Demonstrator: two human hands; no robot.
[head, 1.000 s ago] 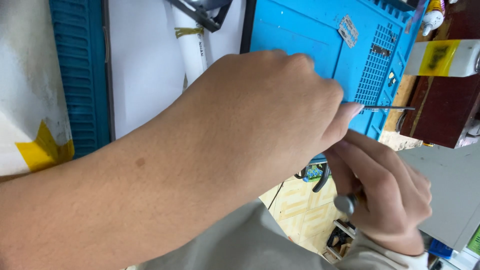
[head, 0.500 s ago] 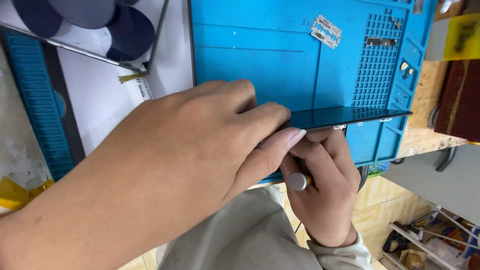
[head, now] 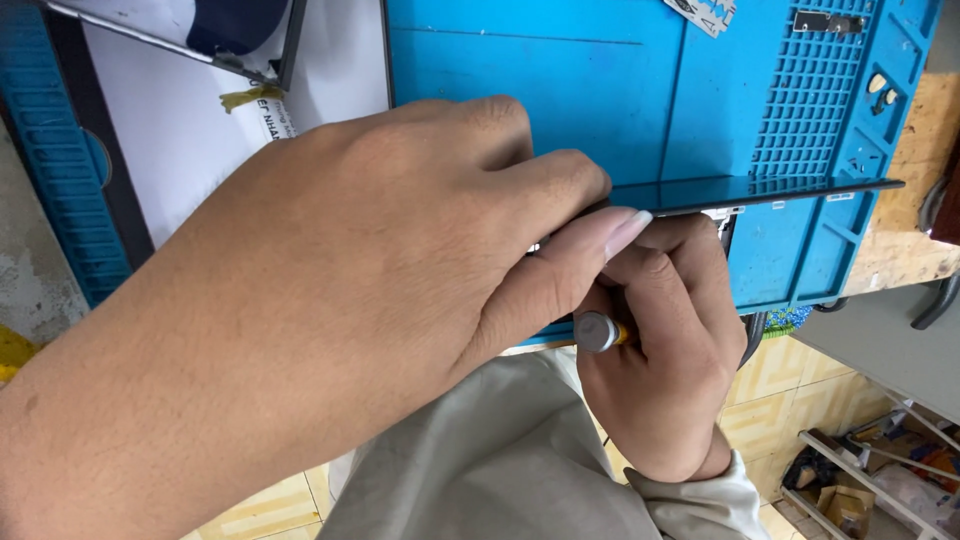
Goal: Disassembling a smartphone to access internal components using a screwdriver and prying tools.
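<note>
We hold a thin dark panel (head: 760,192) on edge above the blue work mat (head: 560,90), seen almost edge-on, so we cannot tell what kind of device it is. Our left hand (head: 400,270) pinches its near end, thumb pressed along the edge. Our right hand (head: 665,350) is closed around a small screwdriver with a silver cap and yellow grip (head: 598,331), tucked just under the panel; its tip is hidden. To work well here, we judge it wise to keep the panel steady, keep the tool square to it, and press lightly. A white sheet (head: 190,150) lies to the left.
</note>
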